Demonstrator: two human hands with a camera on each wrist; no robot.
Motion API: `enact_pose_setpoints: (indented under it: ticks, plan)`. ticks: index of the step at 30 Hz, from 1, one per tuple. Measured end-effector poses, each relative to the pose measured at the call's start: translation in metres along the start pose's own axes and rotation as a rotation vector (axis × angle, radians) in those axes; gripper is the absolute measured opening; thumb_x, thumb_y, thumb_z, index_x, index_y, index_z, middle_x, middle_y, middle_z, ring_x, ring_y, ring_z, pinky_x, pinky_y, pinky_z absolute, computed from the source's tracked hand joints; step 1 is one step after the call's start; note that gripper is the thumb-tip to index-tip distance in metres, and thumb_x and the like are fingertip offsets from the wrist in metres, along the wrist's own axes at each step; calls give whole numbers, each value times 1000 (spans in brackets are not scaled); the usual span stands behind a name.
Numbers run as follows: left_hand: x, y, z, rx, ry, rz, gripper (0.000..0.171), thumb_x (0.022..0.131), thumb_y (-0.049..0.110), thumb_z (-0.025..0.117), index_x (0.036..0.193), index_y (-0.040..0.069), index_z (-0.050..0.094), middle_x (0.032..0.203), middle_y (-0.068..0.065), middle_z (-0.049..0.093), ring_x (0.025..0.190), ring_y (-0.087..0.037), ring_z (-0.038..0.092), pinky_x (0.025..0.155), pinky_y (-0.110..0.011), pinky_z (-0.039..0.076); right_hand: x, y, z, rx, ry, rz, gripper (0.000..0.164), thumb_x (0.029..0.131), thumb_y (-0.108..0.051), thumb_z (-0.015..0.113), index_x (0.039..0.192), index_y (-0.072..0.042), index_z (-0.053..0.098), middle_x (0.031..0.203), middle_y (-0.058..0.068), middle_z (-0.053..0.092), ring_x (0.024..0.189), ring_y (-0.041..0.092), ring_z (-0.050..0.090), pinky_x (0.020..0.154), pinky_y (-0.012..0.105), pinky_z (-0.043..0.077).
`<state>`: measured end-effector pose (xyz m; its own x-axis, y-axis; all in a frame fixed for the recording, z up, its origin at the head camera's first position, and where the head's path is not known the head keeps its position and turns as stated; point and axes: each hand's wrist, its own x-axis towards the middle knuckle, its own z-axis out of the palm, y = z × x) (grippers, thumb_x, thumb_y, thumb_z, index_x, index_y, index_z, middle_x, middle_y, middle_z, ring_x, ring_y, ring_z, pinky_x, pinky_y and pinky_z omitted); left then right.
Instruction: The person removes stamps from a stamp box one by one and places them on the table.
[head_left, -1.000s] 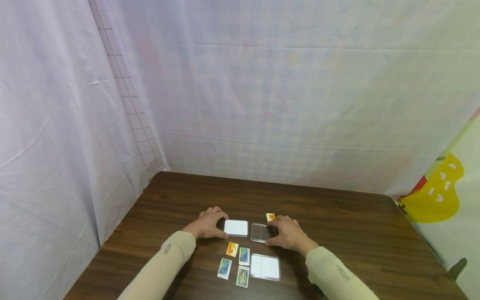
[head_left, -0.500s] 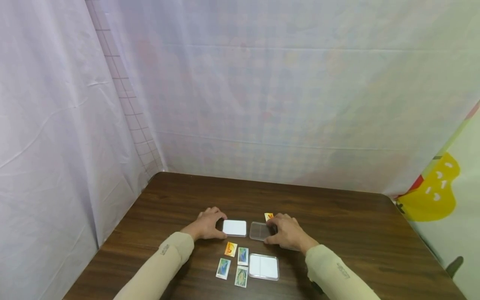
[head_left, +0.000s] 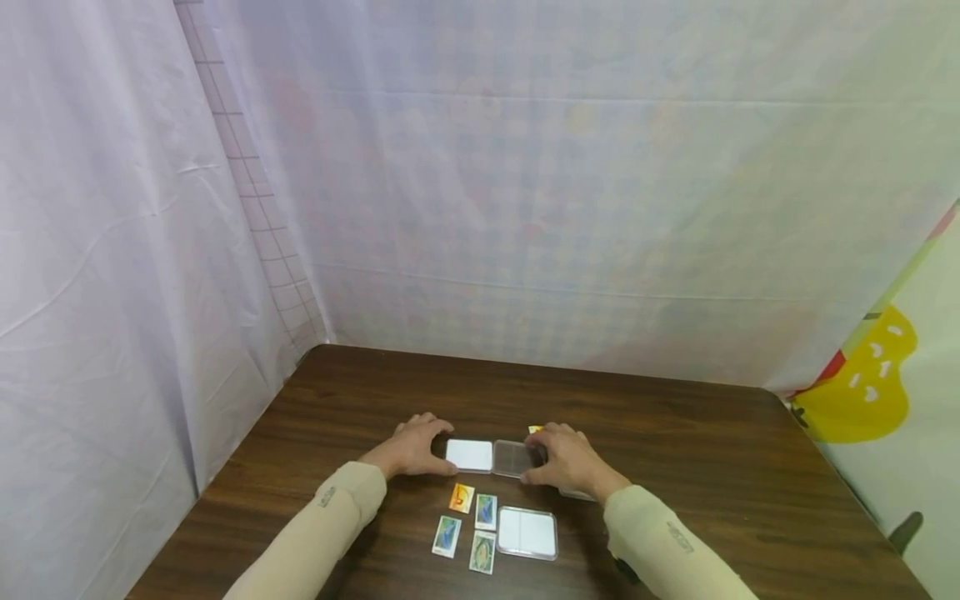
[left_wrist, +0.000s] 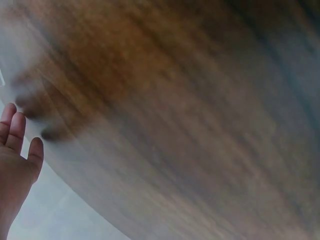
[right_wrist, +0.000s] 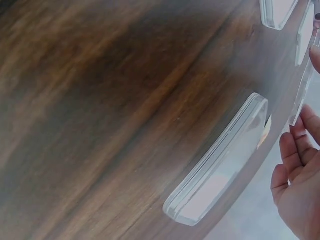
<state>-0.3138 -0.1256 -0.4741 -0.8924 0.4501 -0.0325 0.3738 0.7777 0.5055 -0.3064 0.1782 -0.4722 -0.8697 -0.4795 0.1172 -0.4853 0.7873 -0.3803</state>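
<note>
In the head view, my left hand [head_left: 417,447] is at the left side of a shallow clear case with a white insert [head_left: 469,455], thumb by its near corner and fingertips by its far one. The left wrist view has that hand's fingers [left_wrist: 17,132] extended, slightly bent. My right hand [head_left: 564,460] pinches a clear plastic piece like a lid [head_left: 511,459] between thumb and fingers. This piece lies right at the white case's right edge. In the right wrist view, the piece's thin edge [right_wrist: 302,95] runs between thumb and fingertips.
Several small stamp-like pictures, such as an orange one [head_left: 462,498] and a blue-green one [head_left: 486,512], lie nearer me beside another white-backed case [head_left: 527,533]. An orange picture [head_left: 535,429] peeks out behind my right hand. Another case [right_wrist: 220,165] lies beneath my right wrist.
My right hand has moved left with the clear piece, narrowing its gap to the white case. The case under the right wrist now shows. The left hand has stayed about where it was.
</note>
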Motion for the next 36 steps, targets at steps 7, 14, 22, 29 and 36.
enact_pose_setpoints:
  ticks: [7,14,22,29,36]
  plan:
    - [4,4,-5,5,2,1,78,77,49,81,139,8,53,130,-8,54,125,-31,45,108,-52,28,5,-7,0,7,4,-27,56,70,-42,85,112,-10,70,107,3,62,101,25,54,84,46,41]
    - [9,12,-6,-10,4,31,79,77,49,81,139,9,54,128,-8,55,123,-30,47,107,-52,28,12,-16,1,26,-8,-33,56,71,-42,85,114,-9,70,106,2,61,102,25,54,86,46,40]
    - [13,18,-4,-4,4,82,77,75,49,82,137,10,56,125,-7,57,118,-26,49,103,-49,32,22,-23,5,12,-3,-52,55,71,-42,85,114,-9,70,104,1,61,99,24,54,84,45,40]
    - [13,21,-4,10,14,125,73,73,44,83,134,11,59,119,-4,58,111,-22,49,96,-43,34,28,-29,7,17,-18,-72,55,73,-42,84,115,-9,69,107,2,61,102,26,54,86,48,40]
    - [12,19,-3,25,30,141,67,73,41,85,128,10,63,114,-2,58,104,-19,49,91,-40,35,33,-35,8,16,-3,-93,54,72,-44,83,112,-11,70,107,2,62,101,24,54,84,45,40]
